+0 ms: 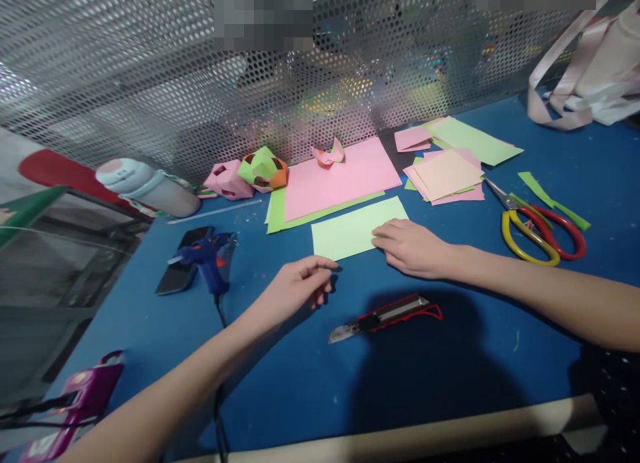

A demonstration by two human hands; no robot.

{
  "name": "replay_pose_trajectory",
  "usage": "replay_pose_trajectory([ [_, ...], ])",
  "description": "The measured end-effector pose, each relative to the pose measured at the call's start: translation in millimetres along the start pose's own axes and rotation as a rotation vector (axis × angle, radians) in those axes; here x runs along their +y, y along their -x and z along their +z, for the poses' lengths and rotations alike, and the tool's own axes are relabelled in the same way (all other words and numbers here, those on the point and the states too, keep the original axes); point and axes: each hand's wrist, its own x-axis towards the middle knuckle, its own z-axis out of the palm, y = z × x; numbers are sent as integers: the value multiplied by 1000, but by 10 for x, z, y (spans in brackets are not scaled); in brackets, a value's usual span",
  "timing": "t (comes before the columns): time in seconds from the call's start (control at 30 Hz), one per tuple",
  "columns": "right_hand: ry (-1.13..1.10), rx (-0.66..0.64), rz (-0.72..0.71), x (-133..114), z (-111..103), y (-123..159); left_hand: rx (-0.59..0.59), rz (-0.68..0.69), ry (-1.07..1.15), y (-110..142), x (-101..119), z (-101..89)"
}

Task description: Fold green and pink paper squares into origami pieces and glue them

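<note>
A pale green sheet of paper [350,228], long and rectangular, lies flat on the blue table. My right hand [407,248] rests with its fingers stretched over the paper's right part. By the lower left corner is my left hand [307,281], holding nothing, index finger out and the others loosely bent. Whether its fingertip touches the paper I cannot tell. Nearer to me lies a red and black utility knife [390,314] with its blade out. Behind the sheet, a pink sheet [345,176] lies over a brighter green sheet [275,213], with a small folded paper piece [330,154] on top.
On the left are a blue glue gun [205,253], a phone [175,276], a bottle [150,186] and a purple power strip [87,399]. Folded paper shapes [263,169] stand near the perforated metal screen [165,89]. Paper squares [445,173] and scissors [535,229] lie right.
</note>
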Motion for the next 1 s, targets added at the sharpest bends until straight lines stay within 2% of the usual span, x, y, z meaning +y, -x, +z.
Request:
replay_pose_trajectory([
  [0.07,50,-23,-9,-45,-33,-52,50,289,-294,-18,28,32],
  [0.13,89,-45,-26,-96,-33,-121,89,560,-499,-96,22,112],
  [0.2,110,-72,-46,-133,8,-186,91,677,-619,-198,-17,207],
  [0.3,136,-95,-60,-155,102,-240,71,710,-770,-303,-91,325],
  [0.4,148,-112,-56,-164,133,-231,108,771,-943,-305,-134,392],
  [0.6,174,-167,34,-113,-54,4,143,869,-1171,-178,-179,384],
  [0.73,242,-191,142,40,-215,299,190,837,-1233,-61,-251,298],
  [0.83,291,-185,169,118,-286,440,218,807,-1263,16,-266,247],
  [0.9,328,-178,172,110,-288,424,216,773,-1271,32,-226,248],
  [1.0,320,-171,138,7,-206,217,177,707,-1309,-22,-106,320],
])
